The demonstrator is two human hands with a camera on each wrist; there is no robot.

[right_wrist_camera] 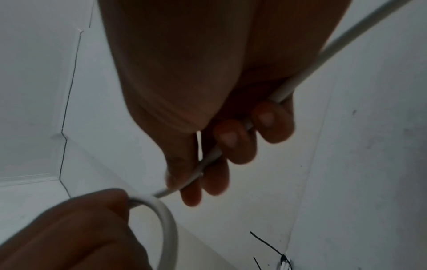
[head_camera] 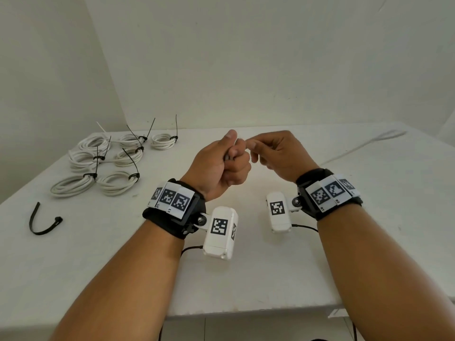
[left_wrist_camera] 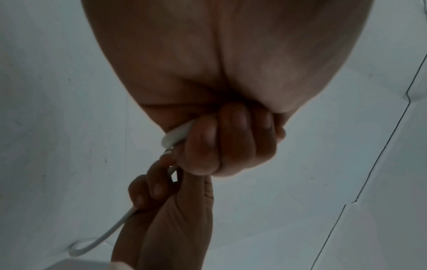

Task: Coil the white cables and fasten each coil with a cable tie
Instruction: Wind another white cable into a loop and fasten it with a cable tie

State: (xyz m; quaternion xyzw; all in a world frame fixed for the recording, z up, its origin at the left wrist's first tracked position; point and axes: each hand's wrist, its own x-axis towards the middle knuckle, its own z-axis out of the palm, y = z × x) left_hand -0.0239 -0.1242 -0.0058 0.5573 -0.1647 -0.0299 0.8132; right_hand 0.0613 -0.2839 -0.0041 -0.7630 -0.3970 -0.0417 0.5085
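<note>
White worktop [head_camera: 246, 279] beneath raised arms: the left hand [head_camera: 221, 166] clenches a white cable [right_wrist_camera: 166, 219]. The right hand [head_camera: 280, 156] pinches the same cable. Tied coils [head_camera: 110, 158] lie left.

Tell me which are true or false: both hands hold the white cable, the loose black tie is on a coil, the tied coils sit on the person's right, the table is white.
1. Both hands hold the white cable: true; the left hand grips it and the right hand pinches it.
2. Loose black tie on a coil: false; it lies alone on the table.
3. Tied coils on the right: false; the left.
4. White table: true.
</note>
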